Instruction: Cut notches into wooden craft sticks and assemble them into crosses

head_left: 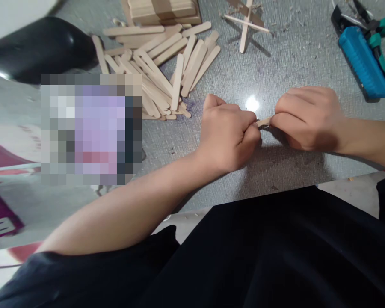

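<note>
Between my two hands a narrow wooden craft stick [264, 122] shows, a short length of it bare. My left hand [229, 130] is closed round one end, and my right hand [308, 117] pinches the other end; most of the stick is hidden in the fingers. Both hands are just above the grey table, near its front edge. Beyond my left hand lies a loose heap of craft sticks [160, 72]. Farther back, a small frame of crossed sticks [245, 28] stands on the table.
Stacked craft sticks [163, 10] lie at the back. At right are a blue utility knife [364, 62] and green-handled pliers [377, 45]. A black rounded object [41, 49] stands at left, beside a blurred-out patch. A purple object [1, 214] is at far left. Shavings litter the grey table [186, 184].
</note>
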Available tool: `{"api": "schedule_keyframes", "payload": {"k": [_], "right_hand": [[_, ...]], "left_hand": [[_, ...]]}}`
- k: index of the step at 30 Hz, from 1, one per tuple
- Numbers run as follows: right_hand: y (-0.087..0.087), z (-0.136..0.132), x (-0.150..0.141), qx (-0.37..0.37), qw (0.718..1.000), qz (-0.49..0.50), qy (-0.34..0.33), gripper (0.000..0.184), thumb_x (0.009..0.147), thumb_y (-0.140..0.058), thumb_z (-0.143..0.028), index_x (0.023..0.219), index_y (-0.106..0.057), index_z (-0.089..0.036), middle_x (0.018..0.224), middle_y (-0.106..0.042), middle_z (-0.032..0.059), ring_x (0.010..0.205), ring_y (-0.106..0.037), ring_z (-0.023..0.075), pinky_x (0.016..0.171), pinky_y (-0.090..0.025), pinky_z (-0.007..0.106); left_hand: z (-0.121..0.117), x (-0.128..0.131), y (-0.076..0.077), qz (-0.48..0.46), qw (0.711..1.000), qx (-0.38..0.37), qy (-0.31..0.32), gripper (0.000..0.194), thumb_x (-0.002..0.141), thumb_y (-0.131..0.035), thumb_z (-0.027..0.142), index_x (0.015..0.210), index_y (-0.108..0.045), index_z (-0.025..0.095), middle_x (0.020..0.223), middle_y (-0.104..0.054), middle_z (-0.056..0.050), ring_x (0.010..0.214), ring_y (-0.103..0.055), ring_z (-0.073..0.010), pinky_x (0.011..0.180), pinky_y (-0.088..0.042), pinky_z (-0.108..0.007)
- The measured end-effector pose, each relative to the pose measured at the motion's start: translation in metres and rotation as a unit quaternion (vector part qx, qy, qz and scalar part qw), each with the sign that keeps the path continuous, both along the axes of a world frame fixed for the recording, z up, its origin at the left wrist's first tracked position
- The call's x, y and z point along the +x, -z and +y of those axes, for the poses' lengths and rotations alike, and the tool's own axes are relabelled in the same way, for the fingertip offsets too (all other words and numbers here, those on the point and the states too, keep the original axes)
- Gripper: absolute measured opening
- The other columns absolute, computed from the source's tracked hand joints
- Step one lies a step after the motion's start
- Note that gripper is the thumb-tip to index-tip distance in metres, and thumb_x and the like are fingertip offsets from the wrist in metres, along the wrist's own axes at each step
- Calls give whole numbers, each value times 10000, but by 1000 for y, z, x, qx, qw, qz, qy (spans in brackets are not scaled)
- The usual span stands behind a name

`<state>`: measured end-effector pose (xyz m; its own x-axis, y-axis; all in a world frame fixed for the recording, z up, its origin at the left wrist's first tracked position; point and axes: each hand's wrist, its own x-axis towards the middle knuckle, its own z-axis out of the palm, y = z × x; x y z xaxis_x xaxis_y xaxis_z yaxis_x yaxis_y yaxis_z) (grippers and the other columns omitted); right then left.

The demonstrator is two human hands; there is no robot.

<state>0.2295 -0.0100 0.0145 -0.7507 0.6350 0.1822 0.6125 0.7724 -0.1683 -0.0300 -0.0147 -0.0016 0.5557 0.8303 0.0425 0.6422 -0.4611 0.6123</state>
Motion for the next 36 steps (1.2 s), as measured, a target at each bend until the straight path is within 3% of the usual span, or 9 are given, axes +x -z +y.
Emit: {"api": "schedule_keyframes", "payload": {"k": [5,19,27,32,36], "right_hand": [[-4,0,-1,-94,995,15,35,504,1301,-354,-332,937,-696,-264,1018,-752,22,962,-662,190,886,-551,401],[-8,1,-6,-38,999,18,24,486,1251,-363,-301,838,-612,-247,907,-662,12,809,-545,162,725,-380,378],[-11,0,-4,-202,971,91,93,468,1260,-464,-417,841,-606,-265,949,-694,19,987,-697,196,867,-567,377],[-13,1,-6,-123,991,27,53,517,1268,-326,-367,856,-615,-253,922,-682,10,924,-688,176,828,-554,371],[-18,3,-9,-53,998,-3,26,519,1242,-254,-298,844,-583,-244,885,-623,5,805,-595,150,711,-408,353]], "left_hand": [[0,-1,1,3,1000,-11,-3,301,993,-544,225,705,-461,251,670,-463,0,703,-492,-221,1085,-493,-600],[0,0,-2,23,1000,-10,-5,300,988,-547,253,706,-444,249,656,-477,-7,681,-495,-217,1015,-511,-602],[0,1,-4,35,999,-12,1,309,1000,-542,256,712,-430,254,666,-493,-13,688,-502,-227,1022,-502,-625],[-1,-2,0,10,1000,-26,2,298,1011,-540,256,730,-442,254,693,-498,-10,742,-538,-237,1102,-479,-620],[-2,-3,-1,10,1000,-20,10,297,1015,-536,248,733,-441,254,692,-500,-7,725,-516,-234,1087,-476,-602]]}}
